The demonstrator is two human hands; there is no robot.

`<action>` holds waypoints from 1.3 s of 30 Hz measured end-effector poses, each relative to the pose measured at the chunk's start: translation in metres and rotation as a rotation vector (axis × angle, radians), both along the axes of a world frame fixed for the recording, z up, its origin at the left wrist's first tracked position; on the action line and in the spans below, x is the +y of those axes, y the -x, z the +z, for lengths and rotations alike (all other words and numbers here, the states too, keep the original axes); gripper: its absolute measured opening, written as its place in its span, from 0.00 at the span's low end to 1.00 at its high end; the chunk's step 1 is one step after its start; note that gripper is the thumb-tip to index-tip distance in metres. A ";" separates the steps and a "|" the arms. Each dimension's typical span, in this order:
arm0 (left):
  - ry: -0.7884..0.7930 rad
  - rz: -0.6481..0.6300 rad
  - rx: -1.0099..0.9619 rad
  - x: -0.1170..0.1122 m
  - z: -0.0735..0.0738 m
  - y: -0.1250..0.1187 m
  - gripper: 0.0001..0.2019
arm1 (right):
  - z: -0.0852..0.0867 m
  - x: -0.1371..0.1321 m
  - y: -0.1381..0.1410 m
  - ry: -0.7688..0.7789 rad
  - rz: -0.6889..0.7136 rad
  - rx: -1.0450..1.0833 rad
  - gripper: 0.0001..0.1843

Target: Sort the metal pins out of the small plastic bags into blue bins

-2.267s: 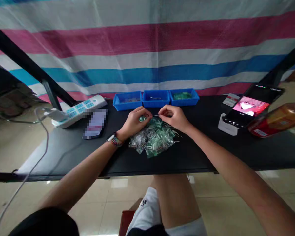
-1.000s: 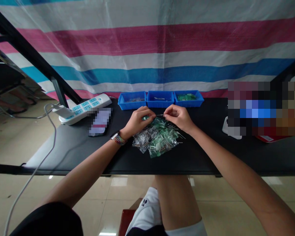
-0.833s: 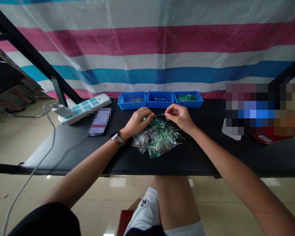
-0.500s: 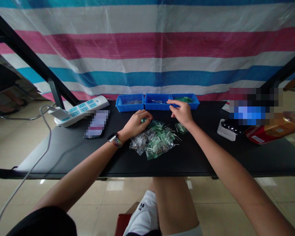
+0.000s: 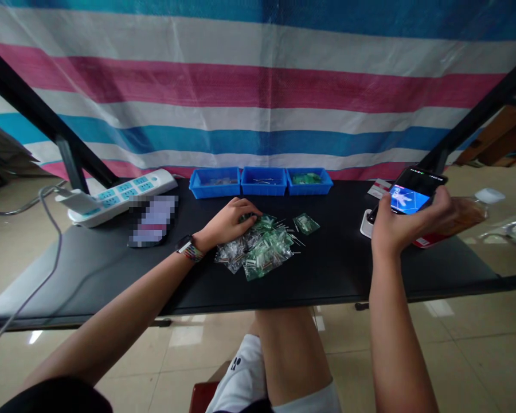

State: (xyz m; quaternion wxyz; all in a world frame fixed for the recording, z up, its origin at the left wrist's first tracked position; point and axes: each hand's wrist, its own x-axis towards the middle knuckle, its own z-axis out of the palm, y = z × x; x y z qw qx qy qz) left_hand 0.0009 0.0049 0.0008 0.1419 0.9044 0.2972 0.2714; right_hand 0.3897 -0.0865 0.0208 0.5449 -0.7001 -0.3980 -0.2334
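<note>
My right hand is closed around the sides of a black phone with a lit screen, thumb on its left edge and fingers on its right. Below the phone, a white stand or block is partly covered. My left hand rests at the upper left of a pile of small plastic bags, green and clear, with thin metal pins inside. Its fingers are curled, with a bit of green bag between thumb and fingers. Loose metal pins stick out at the pile's right. One green bag lies apart.
Three blue bins stand along the back: one with clear bags, one with pins, one with green bags. At left are a power strip and another phone. A bottle lies beyond my right hand.
My right hand has moved from near the bins to the phone on the right and grips it. My left hand stays at the pile. The view has shifted slightly right.
</note>
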 end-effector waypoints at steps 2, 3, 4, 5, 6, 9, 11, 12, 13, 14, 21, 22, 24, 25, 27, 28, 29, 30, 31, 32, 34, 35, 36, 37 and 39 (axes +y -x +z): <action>-0.003 -0.001 -0.001 0.000 0.000 0.000 0.14 | -0.008 0.006 -0.012 -0.022 -0.126 0.026 0.57; -0.003 -0.001 -0.001 0.000 0.000 0.000 0.14 | -0.012 0.010 -0.016 0.000 -0.153 0.061 0.59; -0.005 0.000 0.000 0.000 0.000 0.000 0.14 | -0.014 0.015 -0.018 0.030 -0.168 0.104 0.61; -0.007 -0.001 0.002 0.000 0.000 0.000 0.14 | -0.017 0.019 -0.019 0.063 -0.165 0.144 0.61; -0.010 -0.003 0.005 0.001 0.000 0.001 0.14 | -0.019 0.022 -0.020 0.090 -0.153 0.173 0.61; -0.012 -0.008 0.006 0.002 -0.002 0.001 0.15 | -0.023 0.027 -0.019 0.107 -0.118 0.191 0.59; -0.008 -0.011 0.001 0.003 -0.003 0.001 0.14 | -0.025 0.028 -0.018 0.083 -0.116 0.178 0.57; -0.009 -0.012 -0.001 0.003 -0.004 0.001 0.14 | -0.027 0.028 -0.018 0.073 -0.120 0.174 0.55; -0.011 -0.015 -0.001 0.003 -0.004 0.001 0.14 | -0.028 0.028 -0.018 0.064 -0.124 0.171 0.54; -0.013 -0.016 0.001 0.004 -0.005 0.001 0.14 | -0.029 0.028 -0.018 0.058 -0.128 0.166 0.53; -0.010 -0.023 0.008 0.003 -0.005 0.001 0.15 | -0.029 0.025 -0.021 0.040 -0.109 0.175 0.51; -0.007 -0.023 0.005 0.002 -0.004 0.001 0.14 | -0.028 0.023 -0.020 0.048 -0.099 0.178 0.53; -0.001 -0.022 0.001 0.002 -0.003 0.001 0.14 | -0.026 0.017 -0.015 0.069 -0.091 0.172 0.58; 0.002 -0.021 -0.001 0.001 -0.003 0.001 0.14 | -0.025 0.013 -0.011 0.079 -0.090 0.158 0.61; 0.005 -0.019 -0.005 0.001 -0.003 0.001 0.14 | -0.022 0.004 0.004 0.084 -0.084 0.091 0.61; 0.004 -0.019 -0.008 0.001 -0.003 0.001 0.14 | -0.020 -0.001 0.014 0.096 -0.018 0.021 0.57; 0.002 -0.019 -0.011 0.001 -0.003 0.001 0.14 | -0.019 -0.005 0.025 0.103 0.098 -0.051 0.49; -0.001 -0.020 -0.013 0.002 -0.004 0.001 0.14 | -0.019 -0.008 0.038 0.140 0.272 -0.110 0.37; -0.005 -0.021 -0.012 0.002 -0.004 0.001 0.14 | -0.019 -0.009 0.050 0.214 0.474 -0.158 0.25; -0.009 -0.022 -0.009 0.002 -0.005 0.001 0.13 | -0.019 -0.010 0.062 0.306 0.665 -0.196 0.16; -0.017 -0.027 -0.002 0.003 -0.005 0.001 0.13 | -0.021 -0.006 0.081 0.427 0.893 -0.217 0.09; -0.019 -0.029 0.000 0.003 -0.004 0.001 0.13 | -0.022 -0.002 0.088 0.465 0.932 -0.221 0.09; -0.020 -0.031 0.000 0.003 -0.003 0.001 0.12 | -0.022 0.004 0.094 0.497 0.959 -0.233 0.09; -0.019 -0.032 -0.001 0.002 -0.003 0.001 0.12 | -0.023 0.010 0.098 0.521 0.988 -0.248 0.10; -0.015 -0.035 -0.001 0.002 -0.001 0.000 0.12 | -0.022 0.026 0.103 0.559 1.063 -0.290 0.12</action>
